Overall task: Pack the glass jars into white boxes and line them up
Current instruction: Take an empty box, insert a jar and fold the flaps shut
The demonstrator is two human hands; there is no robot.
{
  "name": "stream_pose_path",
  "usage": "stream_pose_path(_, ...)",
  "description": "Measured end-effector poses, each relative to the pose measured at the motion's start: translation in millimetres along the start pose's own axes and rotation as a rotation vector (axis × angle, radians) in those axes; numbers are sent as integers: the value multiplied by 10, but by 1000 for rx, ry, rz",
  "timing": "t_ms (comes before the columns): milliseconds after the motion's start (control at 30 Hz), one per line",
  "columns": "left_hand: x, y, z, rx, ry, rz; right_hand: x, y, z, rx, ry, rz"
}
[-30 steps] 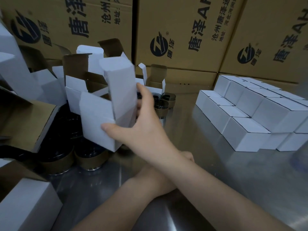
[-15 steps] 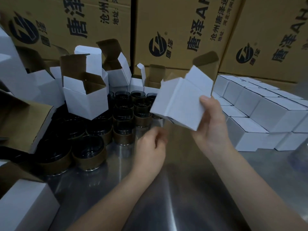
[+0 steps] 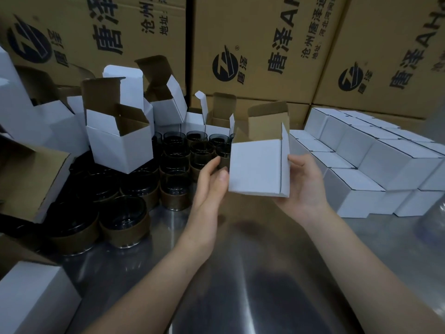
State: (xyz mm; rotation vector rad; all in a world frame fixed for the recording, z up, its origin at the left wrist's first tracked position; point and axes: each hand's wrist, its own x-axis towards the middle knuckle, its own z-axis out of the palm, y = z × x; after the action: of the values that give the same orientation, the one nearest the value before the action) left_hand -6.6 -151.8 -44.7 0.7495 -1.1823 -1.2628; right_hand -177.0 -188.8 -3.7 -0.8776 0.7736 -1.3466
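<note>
Head view, one moment entered.

Right hand (image 3: 304, 186): held the open white box (image 3: 255, 168) from its right side, thumb on the right face, fingers curled under the base. The box was upright above the surface (image 3: 240, 285), mouth up, brown flaps standing at the far side.

Left hand (image 3: 210, 180): fingers straight and relaxed, laid against the box's left face, gripping nothing that could be seen.

Glass jars (image 3: 174, 189): dark, brown-banded, massed on the surface just left of and beyond the left hand; none in the box so far as could be seen.

Empty boxes (image 3: 120, 143): flaps up, heaped at far left over the jars.

Closed white boxes (image 3: 395, 165): ranked in rows at right.

Brown cartons (image 3: 252, 44): stacked along the far side.

Step in hand, as judged: box readied for loading. The next move would call for the left hand to take the nearest jar and lower it in upright, the flaps then to be tucked and the box set with the rows at right.

Against half a second earlier: the box had been tilted in the right hand alone, the left hand curled lower and apart from it. A second earlier the right arm had crossed over the left to the heap.
</note>
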Motion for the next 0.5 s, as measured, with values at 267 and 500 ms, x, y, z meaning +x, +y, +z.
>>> stream_pose_path(267,-5,-44,-28,13,-83,97,34,135,-8,-175,-207,19)
stream_pose_path(500,-18,-32,-10,104,-72,122,65,174,-7,-252,-223,-13)
